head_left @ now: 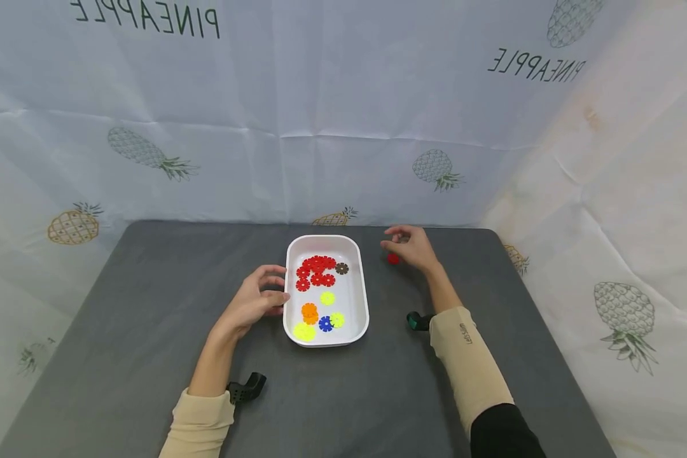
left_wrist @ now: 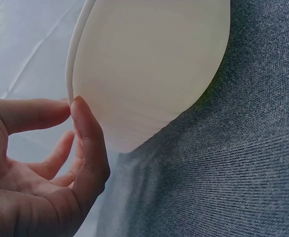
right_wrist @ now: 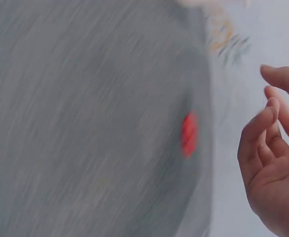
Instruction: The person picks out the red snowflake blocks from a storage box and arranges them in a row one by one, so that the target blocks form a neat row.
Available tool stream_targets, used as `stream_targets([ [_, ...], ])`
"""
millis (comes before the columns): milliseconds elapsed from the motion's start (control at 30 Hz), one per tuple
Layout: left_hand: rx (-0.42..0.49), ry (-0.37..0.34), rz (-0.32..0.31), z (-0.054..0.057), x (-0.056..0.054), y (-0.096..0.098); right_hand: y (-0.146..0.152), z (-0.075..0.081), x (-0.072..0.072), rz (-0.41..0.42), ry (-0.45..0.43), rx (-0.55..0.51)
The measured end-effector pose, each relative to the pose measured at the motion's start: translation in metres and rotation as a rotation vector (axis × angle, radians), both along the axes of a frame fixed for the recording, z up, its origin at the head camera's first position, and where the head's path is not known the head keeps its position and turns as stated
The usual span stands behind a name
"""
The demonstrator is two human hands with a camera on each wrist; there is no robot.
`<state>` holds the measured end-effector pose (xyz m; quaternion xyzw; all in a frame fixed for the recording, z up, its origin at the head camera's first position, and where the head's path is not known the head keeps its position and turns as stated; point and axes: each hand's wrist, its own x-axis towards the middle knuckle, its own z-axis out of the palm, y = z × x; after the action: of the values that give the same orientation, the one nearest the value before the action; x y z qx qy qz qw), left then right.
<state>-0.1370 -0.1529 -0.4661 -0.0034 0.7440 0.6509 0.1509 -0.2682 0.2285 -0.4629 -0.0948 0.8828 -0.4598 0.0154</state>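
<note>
My left hand (head_left: 252,299) pinches the left rim of a white tray (head_left: 355,305) between thumb and finger; the left wrist view shows the grip on the tray wall (left_wrist: 149,54) closely. Inside the tray lie several red notched discs (head_left: 303,285), a brown one (head_left: 341,268), and yellow (head_left: 327,298), orange (head_left: 310,310) and blue (head_left: 326,324) ones. To the right of the tray, my right hand (head_left: 413,247) hovers with bent fingers, apart from each other. Just below it lies a red piece (head_left: 393,259), blurred in the right wrist view (right_wrist: 188,134). Nothing shows between the right fingers.
A dark grey cloth covers the table (head_left: 149,343). Its far edge meets a white curtain (head_left: 252,178) printed with pineapples, which also hangs at both sides. Black wrist devices (head_left: 247,388) sit on both forearms.
</note>
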Motion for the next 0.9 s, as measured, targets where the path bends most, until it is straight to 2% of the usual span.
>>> stream_targets([
  [167, -0.006, -0.006, 0.004, -0.002, 0.001, 0.000, -0.041, 0.023, 0.001, 0.077, -0.027, -0.132],
  [333, -0.010, -0.013, 0.006, -0.002, 0.000, 0.000, -0.085, 0.038, 0.003, 0.232, -0.125, -0.184],
  [433, -0.007, -0.005, 0.002, -0.001, 0.000, 0.000, -0.108, 0.040, 0.003, 0.314, -0.189, -0.133],
  [533, -0.004, -0.005, 0.006, 0.001, -0.001, 0.001, -0.127, 0.036, 0.002, 0.360, -0.236, -0.053],
  [733, -0.006, -0.009, 0.012, 0.001, 0.000, 0.002, -0.145, 0.025, 0.001, 0.390, -0.328, 0.042],
  [900, -0.007, -0.014, 0.012, 0.001, 0.001, 0.002, -0.148, 0.021, 0.001, 0.414, -0.337, 0.115],
])
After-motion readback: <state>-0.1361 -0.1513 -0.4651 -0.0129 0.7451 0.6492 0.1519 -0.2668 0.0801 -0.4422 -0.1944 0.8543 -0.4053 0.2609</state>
